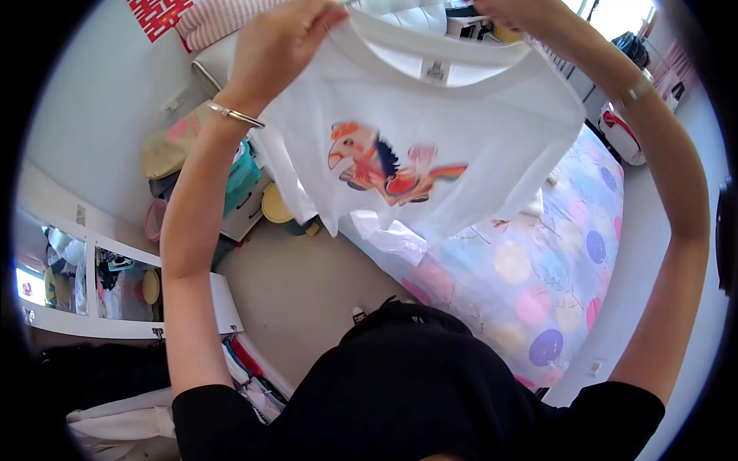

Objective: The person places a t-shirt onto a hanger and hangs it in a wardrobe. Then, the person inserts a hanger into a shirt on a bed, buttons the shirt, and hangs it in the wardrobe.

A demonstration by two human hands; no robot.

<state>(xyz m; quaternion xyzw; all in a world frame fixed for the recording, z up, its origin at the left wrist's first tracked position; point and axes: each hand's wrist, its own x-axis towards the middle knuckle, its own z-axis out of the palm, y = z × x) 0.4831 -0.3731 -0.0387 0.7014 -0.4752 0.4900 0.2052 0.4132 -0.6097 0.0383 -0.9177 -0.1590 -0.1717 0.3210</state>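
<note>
A white T-shirt [492, 146] with an orange and red rocking-horse print hangs spread out in front of me, its neckline at the top. My left hand [296, 38] pinches it near the shoulder on the left side of the view. On the other side, my right hand [523, 14] grips the opposite shoulder at the top edge of the frame, its fingers partly cut off. The lower part of the shirt hangs loose over the bed's edge and the floor.
A bed with a dotted, pastel cover [530, 269] lies below and to the right. At left are a mirrored white cabinet [131, 329], a yellow-lidded bin [278, 204] and piled bags [165, 150]. Folded clothes [247, 361] lie at lower left.
</note>
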